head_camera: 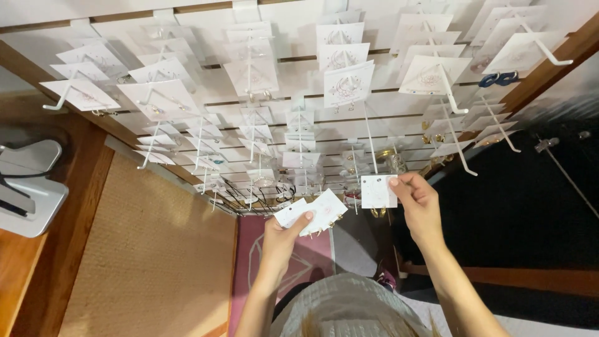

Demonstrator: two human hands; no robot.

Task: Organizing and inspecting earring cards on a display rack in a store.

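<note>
My left hand (282, 237) grips a small stack of white earring cards (315, 213) with gold earrings dangling from their lower edge. To the right, my right hand (417, 198) pinches a single white earring card (377, 191) by its right edge, at the tip of a long white display hook (369, 140). Gold earrings hang under that card. Both hands are raised in front of a white slatted display wall (293, 93) covered with rows of earring cards on hooks.
Many white hooks (549, 53) stick out from the wall above and to both sides. Dark necklaces (256, 193) hang low on the wall. A white device (28, 187) sits on a wooden shelf at the left. Below are a woven mat (150, 256) and a pink rug (306, 256).
</note>
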